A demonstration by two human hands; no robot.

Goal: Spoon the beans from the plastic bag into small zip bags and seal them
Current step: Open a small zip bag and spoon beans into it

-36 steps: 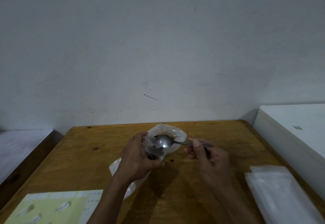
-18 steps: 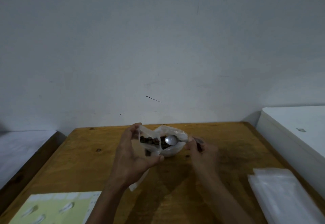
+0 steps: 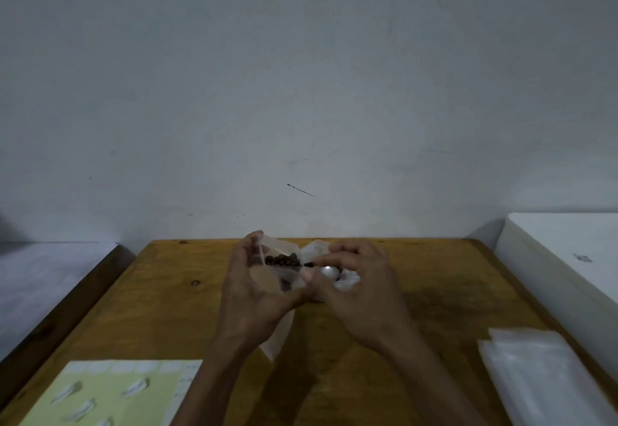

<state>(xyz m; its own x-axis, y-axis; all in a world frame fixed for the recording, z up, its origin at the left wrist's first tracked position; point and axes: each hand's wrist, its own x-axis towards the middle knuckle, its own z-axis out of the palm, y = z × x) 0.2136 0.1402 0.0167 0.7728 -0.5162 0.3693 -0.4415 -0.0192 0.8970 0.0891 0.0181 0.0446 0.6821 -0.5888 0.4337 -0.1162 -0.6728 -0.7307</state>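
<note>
My left hand (image 3: 249, 295) holds a small clear zip bag (image 3: 277, 270) upright above the wooden table (image 3: 167, 308). Several dark brown beans (image 3: 282, 260) lie inside the zip bag near its top. My right hand (image 3: 359, 287) sits close beside it, gripping a metal spoon (image 3: 329, 272) whose shiny bowl shows between the fingers. The larger plastic bag (image 3: 346, 283) lies behind and under my right hand, mostly hidden. The thumbs of both hands nearly touch at the zip bag's lower right edge.
A stack of empty clear zip bags (image 3: 541, 375) lies at the table's right front. A pale green sheet with printed pictures (image 3: 110, 392) rests at the left front. A white surface (image 3: 575, 258) stands to the right, a grey ledge (image 3: 43, 278) to the left.
My right hand has moved left with the spoon, closing in on the zip bag. My left hand has raised the zip bag, and the beans inside it now show.
</note>
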